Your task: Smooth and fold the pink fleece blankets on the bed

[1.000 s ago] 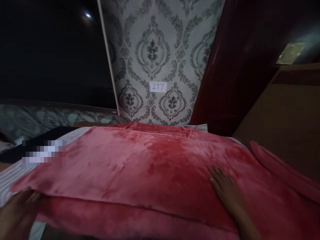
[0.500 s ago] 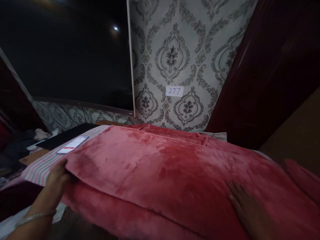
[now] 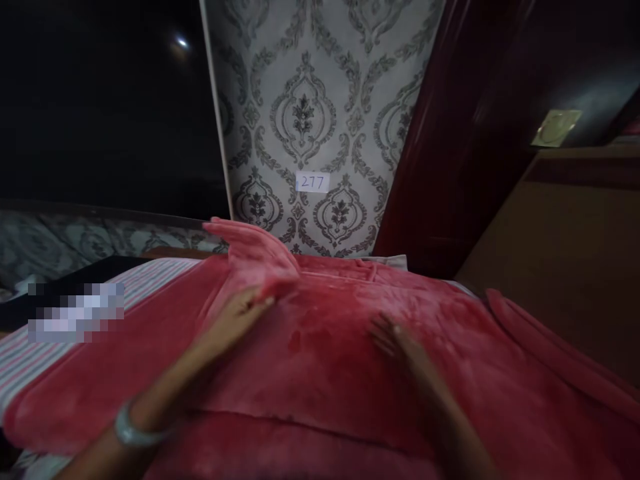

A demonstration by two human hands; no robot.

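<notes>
Room's pretty dim on my feed. Straight ahead I've got pale grey wallpaper with a dark damask pattern point(image 3: 303, 113), plus a small white paper label point(image 3: 313, 182) reading 277. Big glossy black screen point(image 3: 110, 113) with a thin pale edge on the left, catching one bright reflection point(image 3: 181, 42). To the right I see glossy dark-red panelling point(image 3: 425, 167), a square gold-coloured plate point(image 3: 557, 128) and a flat brown panel point(image 3: 555, 220).

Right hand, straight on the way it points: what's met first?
The right hand would probably skim more red cloth first; the wall stands beyond. Depth is unclear, so that's a guess.
</notes>
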